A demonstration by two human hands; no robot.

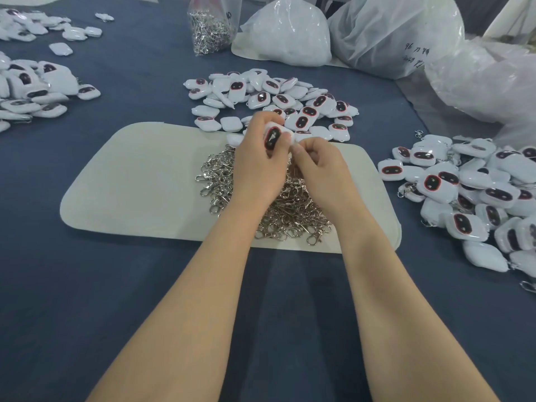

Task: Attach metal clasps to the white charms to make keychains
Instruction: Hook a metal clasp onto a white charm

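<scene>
My left hand (258,163) grips a white charm (272,137) with a dark oval face ringed in red, held above the pile of metal clasps (278,204) on the pale mat (139,184). My right hand (319,166) has its fingers curled and pinches at the charm's right edge; whatever it pinches is hidden by the fingers. A heap of loose white charms (278,100) lies just beyond both hands. At the right sits a heap of charms with clasps attached (475,192).
More white charms (32,91) lie at the far left on the blue cloth (87,285). A clear bag of metal clasps (210,27) stands at the back, next to large plastic bags (377,39).
</scene>
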